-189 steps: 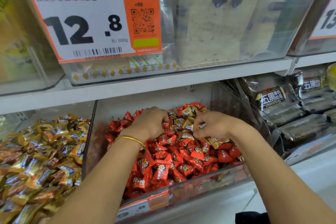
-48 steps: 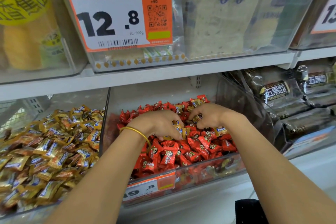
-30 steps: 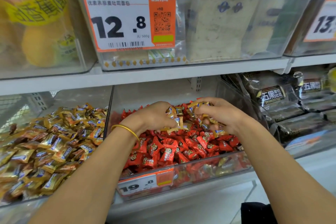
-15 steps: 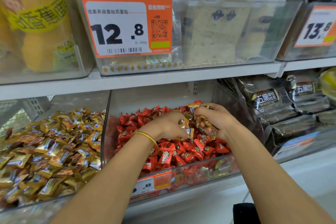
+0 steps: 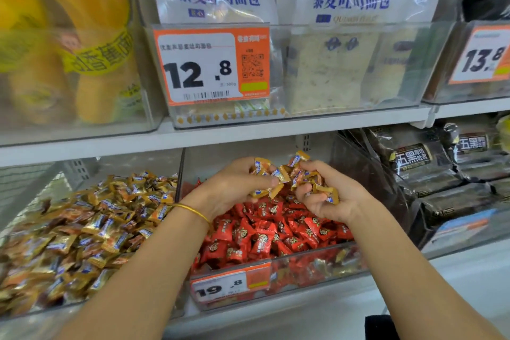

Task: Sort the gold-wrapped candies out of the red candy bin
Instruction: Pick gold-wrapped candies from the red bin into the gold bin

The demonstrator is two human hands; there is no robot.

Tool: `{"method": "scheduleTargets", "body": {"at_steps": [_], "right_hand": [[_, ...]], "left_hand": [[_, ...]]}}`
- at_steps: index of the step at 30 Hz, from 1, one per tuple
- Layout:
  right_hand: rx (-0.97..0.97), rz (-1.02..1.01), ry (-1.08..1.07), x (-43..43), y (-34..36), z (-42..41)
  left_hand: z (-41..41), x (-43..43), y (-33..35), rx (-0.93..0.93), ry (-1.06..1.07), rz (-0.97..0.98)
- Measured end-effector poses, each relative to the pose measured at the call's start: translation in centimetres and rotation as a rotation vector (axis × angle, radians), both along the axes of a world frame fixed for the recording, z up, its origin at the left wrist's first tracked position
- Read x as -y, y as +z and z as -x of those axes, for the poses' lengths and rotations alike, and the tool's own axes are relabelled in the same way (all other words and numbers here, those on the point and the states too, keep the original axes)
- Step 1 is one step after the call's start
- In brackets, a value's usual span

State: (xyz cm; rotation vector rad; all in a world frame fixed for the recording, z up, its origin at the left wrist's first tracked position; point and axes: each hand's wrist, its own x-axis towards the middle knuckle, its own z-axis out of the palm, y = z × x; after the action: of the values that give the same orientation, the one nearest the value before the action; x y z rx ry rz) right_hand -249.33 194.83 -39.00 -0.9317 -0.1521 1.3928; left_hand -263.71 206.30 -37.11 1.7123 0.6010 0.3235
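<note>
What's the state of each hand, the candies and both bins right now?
Left hand: gripping gold candies, above the red bin.
Right hand: cupped, gripping more of them.
Red bin: full of red candies; a few gold wrappers show through its front wall.
Gold bin: heaped with gold candies.

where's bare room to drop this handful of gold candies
Bare room: the back left of the gold candy bin, between its heap and the shelf above; also the rear of the red candy bin, behind the red candies. Crowded: mid-bin, where the left hand and right hand grip gold candies, and the dark bags at right.
</note>
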Motion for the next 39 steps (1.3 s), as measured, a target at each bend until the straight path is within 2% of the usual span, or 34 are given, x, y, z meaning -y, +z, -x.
{"method": "scheduleTargets", "body": {"at_steps": [3, 7, 11, 16, 20, 23, 27, 30, 32, 34, 37, 39], "right_hand": [[0.003, -0.052, 0.07, -0.5, 0.9, 3.2], [0.312, -0.112, 0.21, -2.1, 2.3, 9.7], [0.549, -0.234, 0.382, -5.7, 3.7, 16.8], [0.903, -0.082, 0.365, -12.5, 4.5, 23.4], [0.861, -0.004, 0.466, -14.6, 4.2, 24.2], [0.856, 0.007, 0.432, -14.3, 3.7, 23.0], [0.833, -0.051, 0.36, -11.8, 3.7, 20.8], [0.83, -0.158, 0.315, -8.8, 4.2, 19.0], [0.978, -0.168, 0.266, -6.6, 4.6, 17.1], [1.109, -0.091, 0.197, -4.8, 4.7, 14.4], [1.132, 0.069, 0.047, -2.2, 4.0, 8.9], [1.094, 0.157, -0.046, -0.7, 3.2, 5.1]], "left_hand": [[5.0, -0.1, 1.4, 0.008, 0.002, 0.079], [13.9, -1.4, 2.2, 0.005, 0.042, 0.109], [20.8, -3.9, 1.4, 0.07, 0.325, 0.158], [23.6, -6.1, -0.5, 0.142, 0.605, 0.129], [24.2, -7.3, 0.7, 0.257, 0.618, 0.261], [24.5, -7.9, 1.5, 0.161, 0.636, 0.043], [24.4, -6.8, 0.9, 0.175, 0.676, -0.21], [22.7, -5.7, 0.9, 0.205, 0.552, -0.333], [20.2, -4.2, 1.5, 0.211, 0.452, -0.375], [17.1, -2.6, 2.0, 0.244, 0.368, -0.394], [11.8, -0.1, 2.1, 0.307, 0.189, -0.286], [8.0, 0.9, 1.5, 0.285, 0.108, -0.177]]}}
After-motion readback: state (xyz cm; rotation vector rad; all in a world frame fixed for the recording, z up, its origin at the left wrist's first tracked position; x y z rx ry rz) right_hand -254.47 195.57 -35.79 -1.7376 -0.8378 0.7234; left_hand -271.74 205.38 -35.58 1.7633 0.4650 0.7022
